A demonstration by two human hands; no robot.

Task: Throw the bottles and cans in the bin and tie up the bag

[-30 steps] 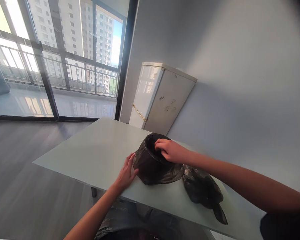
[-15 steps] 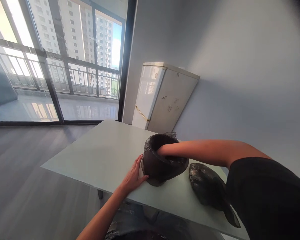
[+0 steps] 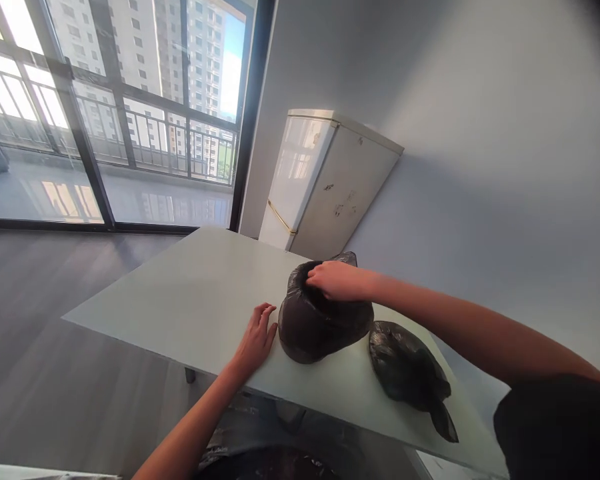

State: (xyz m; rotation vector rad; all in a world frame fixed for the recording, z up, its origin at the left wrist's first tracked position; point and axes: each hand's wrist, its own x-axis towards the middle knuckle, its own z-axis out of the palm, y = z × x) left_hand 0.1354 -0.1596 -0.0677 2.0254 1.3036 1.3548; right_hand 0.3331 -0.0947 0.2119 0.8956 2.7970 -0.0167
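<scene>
A dark trash can lined with a black trash bag [image 3: 325, 330] stands on the pale table [image 3: 190, 287], its mouth tilted towards me. My right hand [image 3: 334, 280] is at that mouth with the fingers curled down over the opening. The fingertips are partly hidden in the dark inside, so what they grip cannot be made out. Just left of the can, my left hand [image 3: 255, 337] is open, fingers loosely bent and close to its side. To the right lies a full-looking, bunched black plastic bag [image 3: 407, 367], its twisted end pointing towards the table's near edge.
A white fridge [image 3: 350, 187] stands behind the table, against the grey wall [image 3: 480, 200]. Sliding glass doors [image 3: 150, 153] open the view to a balcony at the left. Below the table's near edge is a dark, shiny plastic surface [image 3: 270, 460].
My right hand reached deep into the lined can, then drew back up to its mouth. The liner now bulges more around the can. My left hand has come slightly away from its side.
</scene>
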